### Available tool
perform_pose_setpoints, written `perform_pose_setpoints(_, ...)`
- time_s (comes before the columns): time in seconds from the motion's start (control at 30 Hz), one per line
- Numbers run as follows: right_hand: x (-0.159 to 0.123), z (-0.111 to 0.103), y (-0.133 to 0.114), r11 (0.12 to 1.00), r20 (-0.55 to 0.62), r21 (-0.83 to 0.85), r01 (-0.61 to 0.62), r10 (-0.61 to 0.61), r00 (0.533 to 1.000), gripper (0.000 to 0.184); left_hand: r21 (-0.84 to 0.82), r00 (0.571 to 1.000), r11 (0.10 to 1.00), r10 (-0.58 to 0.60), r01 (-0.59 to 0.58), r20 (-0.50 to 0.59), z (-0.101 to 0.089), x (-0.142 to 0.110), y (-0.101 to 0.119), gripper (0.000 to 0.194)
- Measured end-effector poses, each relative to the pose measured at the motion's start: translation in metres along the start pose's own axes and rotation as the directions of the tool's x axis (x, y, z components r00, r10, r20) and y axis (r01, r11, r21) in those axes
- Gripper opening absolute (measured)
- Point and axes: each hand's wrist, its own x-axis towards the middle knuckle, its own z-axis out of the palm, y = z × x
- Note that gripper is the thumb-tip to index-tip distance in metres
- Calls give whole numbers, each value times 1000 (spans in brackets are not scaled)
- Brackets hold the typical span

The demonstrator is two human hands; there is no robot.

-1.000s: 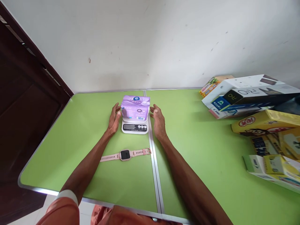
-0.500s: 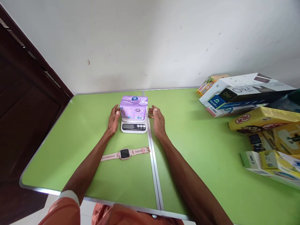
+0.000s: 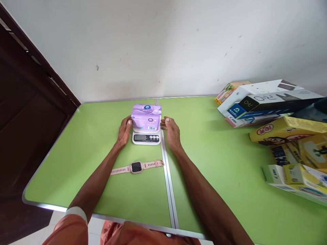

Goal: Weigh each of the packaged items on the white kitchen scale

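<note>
A purple pack of tissues (image 3: pixel 146 119) rests on a white digital kitchen scale (image 3: pixel 146 138) with a dark control panel. My left hand (image 3: pixel 125 131) is at the left side of the pack and scale, its fingers stretched forward and very close to them; whether they touch, I cannot tell. On the right side, my right hand (image 3: pixel 172 132) lies with fingers partly curved toward the pack, palm facing inward and nothing visible in it. Between my forearms a pink smartwatch (image 3: pixel 136 167) lies flat with its strap spread out, the left strap end beside my left forearm.
Several product boxes stand at the right, including a black-and-white box (image 3: pixel 270 98), a yellow box (image 3: pixel 286 131) and a green-and-white box (image 3: pixel 293 180). The green table (image 3: pixel 217 170) has a metal seam down its middle. A wall (image 3: pixel 158 44) rises behind it; a dark door (image 3: pixel 28 119) is at left.
The view has shifted slightly. My left hand sits a little closer to the pack, and my right hand stays about where it was. The pack, scale and smartwatch have not moved.
</note>
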Motion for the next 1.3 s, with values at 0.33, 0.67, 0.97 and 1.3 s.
perform_pose_setpoints(0.33, -1, 0, -3, 1000, -1, 14, -6, 6, 1000, 70, 3, 1000, 1000, -23, 23, -4, -1, 0, 7, 84)
perform_pose_setpoints(0.67, 0, 0, -2, 1000, 5, -1, -2, 2, 1000, 67, 61, 1000, 998, -11, 12, -16, -2, 2, 7, 84)
perform_pose_setpoints(0.97, 1, -1, 1, 999, 13, -30, 18, -18, 1000, 71, 76, 1000, 997, -21, 22, -12, -2, 3, 4, 85)
perform_pose_setpoints(1.3, 0, 3, -3, 999, -43, -15, 51, -52, 998, 84, -53, 994, 997, 64, -60, 83, -1, -1, 5, 97)
